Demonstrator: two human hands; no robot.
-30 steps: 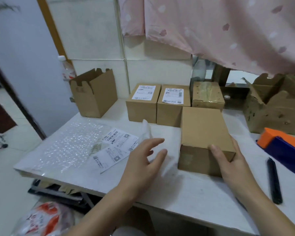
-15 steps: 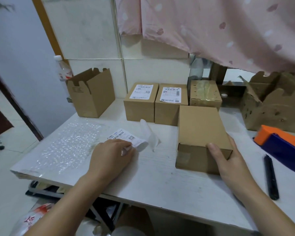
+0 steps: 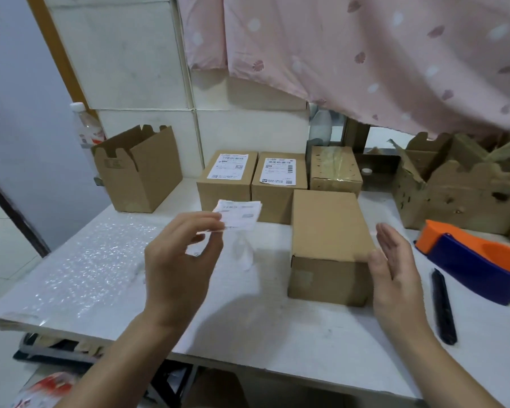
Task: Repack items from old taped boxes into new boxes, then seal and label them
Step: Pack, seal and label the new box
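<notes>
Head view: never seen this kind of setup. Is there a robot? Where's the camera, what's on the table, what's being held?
There is no robot. A person works with bare hands, and the one picture comes from a wide-angle camera on their head, looking down at a white table. The left hand pinches a shipping label above the table. The right hand is open and empty beside a closed plain cardboard box. Behind it are a labelled box, a second labelled box and a taped box. At left are an open box and bubble wrap. At right are a tape dispenser and a black marker.
</notes>
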